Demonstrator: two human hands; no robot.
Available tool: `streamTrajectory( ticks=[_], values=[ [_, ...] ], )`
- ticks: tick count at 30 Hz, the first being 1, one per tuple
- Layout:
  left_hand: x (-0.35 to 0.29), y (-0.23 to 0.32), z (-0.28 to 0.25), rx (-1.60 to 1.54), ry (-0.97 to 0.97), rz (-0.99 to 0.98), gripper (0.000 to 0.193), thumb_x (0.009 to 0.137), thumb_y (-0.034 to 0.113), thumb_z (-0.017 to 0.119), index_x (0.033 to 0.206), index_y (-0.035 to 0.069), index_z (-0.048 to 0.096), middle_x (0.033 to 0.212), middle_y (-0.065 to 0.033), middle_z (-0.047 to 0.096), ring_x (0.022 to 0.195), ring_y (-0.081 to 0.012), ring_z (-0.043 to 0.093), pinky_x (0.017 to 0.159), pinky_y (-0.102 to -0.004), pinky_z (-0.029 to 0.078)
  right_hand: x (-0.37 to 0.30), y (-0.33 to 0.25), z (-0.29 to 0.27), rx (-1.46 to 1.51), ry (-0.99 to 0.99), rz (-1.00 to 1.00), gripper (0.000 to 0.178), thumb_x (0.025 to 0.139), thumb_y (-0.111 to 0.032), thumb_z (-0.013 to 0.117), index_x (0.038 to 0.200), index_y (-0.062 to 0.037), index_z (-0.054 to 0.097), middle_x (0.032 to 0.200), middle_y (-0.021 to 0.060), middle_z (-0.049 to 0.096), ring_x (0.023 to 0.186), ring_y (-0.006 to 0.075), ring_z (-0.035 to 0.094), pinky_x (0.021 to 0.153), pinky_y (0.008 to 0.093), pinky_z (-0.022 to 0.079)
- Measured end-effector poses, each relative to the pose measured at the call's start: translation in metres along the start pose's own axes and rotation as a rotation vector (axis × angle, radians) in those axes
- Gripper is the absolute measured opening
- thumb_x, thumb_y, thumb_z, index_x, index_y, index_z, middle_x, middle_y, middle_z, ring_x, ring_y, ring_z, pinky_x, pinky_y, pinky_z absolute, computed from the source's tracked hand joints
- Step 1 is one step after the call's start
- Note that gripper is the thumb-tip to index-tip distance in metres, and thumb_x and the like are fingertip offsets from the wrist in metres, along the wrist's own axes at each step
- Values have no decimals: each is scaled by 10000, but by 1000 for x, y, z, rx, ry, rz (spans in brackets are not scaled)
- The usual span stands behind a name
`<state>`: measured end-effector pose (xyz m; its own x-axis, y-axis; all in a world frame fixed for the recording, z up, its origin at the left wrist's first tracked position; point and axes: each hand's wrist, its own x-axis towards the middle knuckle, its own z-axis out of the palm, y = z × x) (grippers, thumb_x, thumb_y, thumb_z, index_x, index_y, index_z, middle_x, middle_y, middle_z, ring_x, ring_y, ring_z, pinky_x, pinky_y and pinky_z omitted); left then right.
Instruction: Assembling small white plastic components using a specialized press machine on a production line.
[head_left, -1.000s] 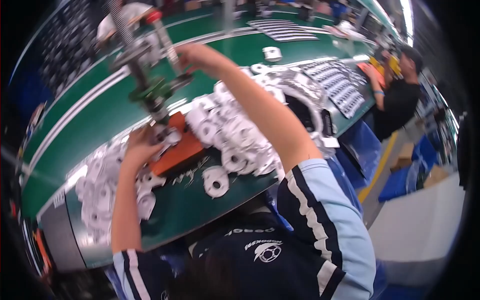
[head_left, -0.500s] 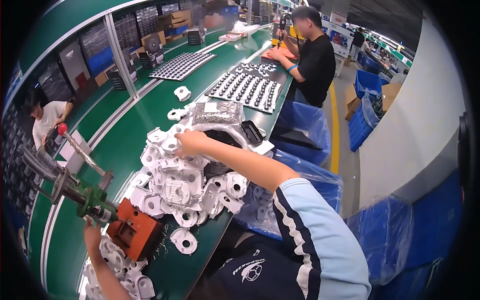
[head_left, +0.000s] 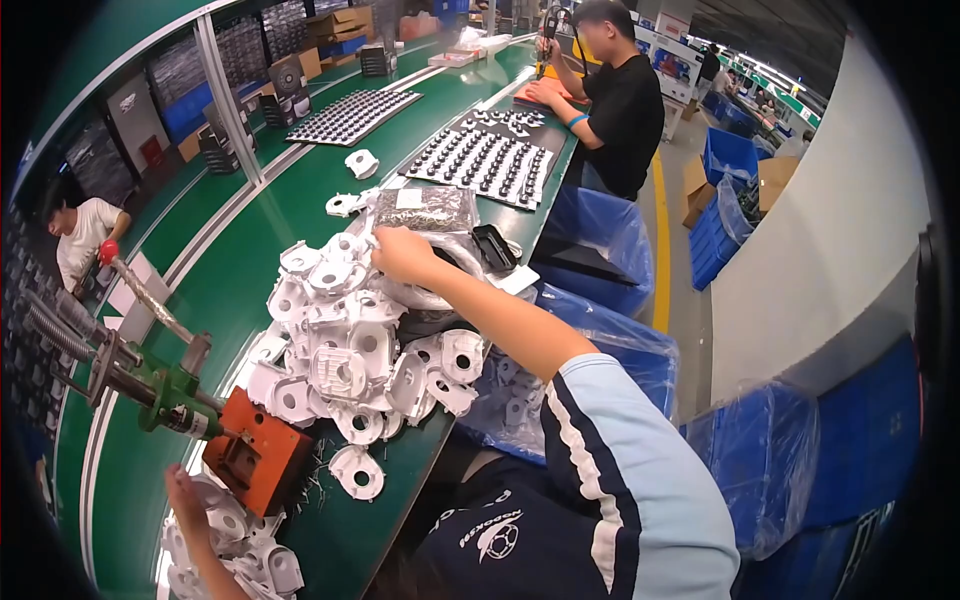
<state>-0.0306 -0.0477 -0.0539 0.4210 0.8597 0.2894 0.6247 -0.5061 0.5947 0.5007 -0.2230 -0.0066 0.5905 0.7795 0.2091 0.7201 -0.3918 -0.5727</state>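
Observation:
My right hand (head_left: pixel 402 256) reaches over the far side of a heap of white plastic housings (head_left: pixel 340 372). Its fingers are curled against the edge of one white plastic housing (head_left: pixel 371 225); the fingertips are partly hidden. My left hand (head_left: pixel 188 505) holds nothing, its fingers stretched out beside an orange fixture block (head_left: pixel 262 440). Above that block sits a green hand press (head_left: pixel 170 398) with a red-knobbed lever (head_left: pixel 108 252). More white housings (head_left: pixel 262 560) lie by my left forearm. A single housing (head_left: pixel 357 472) rests on the green bench, right of the block.
Behind the heap lie a clear bag of small dark parts (head_left: pixel 428 209) and a black device (head_left: pixel 496 248). Farther off are trays of black-and-white parts (head_left: pixel 480 170). Blue lined bins (head_left: pixel 610 340) stand along the bench's right edge. Two people work nearby, far right and left.
My right hand has shifted from over the heap toward its far right edge, fingers curling in. My left hand has dropped away from the press, down beside the orange block.

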Motion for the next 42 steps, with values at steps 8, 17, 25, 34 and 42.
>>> streamTrajectory(
  ticks=[8,17,25,34,42],
  values=[
    [-11,55,-43,-703,485,-287,355,930,381,416,1133,93,455,922,-80,501,840,-170,501,679,-291,438,7,29,18,208,1,-21,308,846,-191,464,1050,39,491,850,290,600,641,378,619,635,446,497],
    [-64,135,-40,-1093,224,-641,420,897,378,437,1222,120,500,896,1,524,701,-93,518,503,-198,426,-14,-3,-13,472,454,-173,199,879,-156,450,973,18,476,821,190,573,731,301,560,712,377,448],
    [-108,183,32,-1040,37,-277,368,880,216,526,1182,12,472,924,-29,549,786,-102,518,696,-236,455,-111,-111,21,1287,-366,18,213,835,-237,566,891,-32,570,767,-4,568,682,48,486,575,195,374],
    [-95,213,78,-672,405,-4,119,880,90,555,875,-13,614,800,-76,558,748,-144,538,673,-250,419,-182,-159,66,1054,-447,-287,153,872,-131,571,979,-44,503,762,-43,506,613,0,420,533,154,333],
    [-104,211,77,-546,330,30,150,915,88,499,924,-22,601,780,-43,562,680,-94,505,622,-206,401,-185,-160,75,1124,-744,-357,92,905,-97,487,953,-56,421,1113,55,468,837,53,411,725,191,351]
  ],
)
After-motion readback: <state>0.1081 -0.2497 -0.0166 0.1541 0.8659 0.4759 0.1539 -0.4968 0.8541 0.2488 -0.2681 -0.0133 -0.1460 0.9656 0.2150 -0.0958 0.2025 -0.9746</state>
